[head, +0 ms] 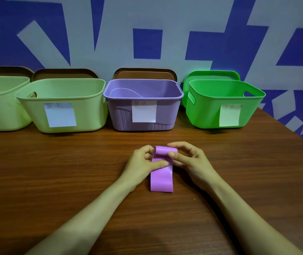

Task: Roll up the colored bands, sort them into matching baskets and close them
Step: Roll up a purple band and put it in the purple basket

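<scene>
Head view: half-rolled purple band [161, 179] centred on the desk [55, 162], before the purple basket [143, 115].
Pinched at its rolled far end by left hand [143, 162] and right hand [189, 159], one each side; flat toward the near edge.

A purple band [161, 181] is lying flat mid-worktop, its far end curling into a roll. A purple basket [121, 115], a bright green basket [206, 115] and two pale green baskets [90, 111] are standing open along the far edge.

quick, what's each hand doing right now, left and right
left hand: grips the rolled end of the band, thumb pressing on its flat part.
right hand: pinches the same roll.
</scene>
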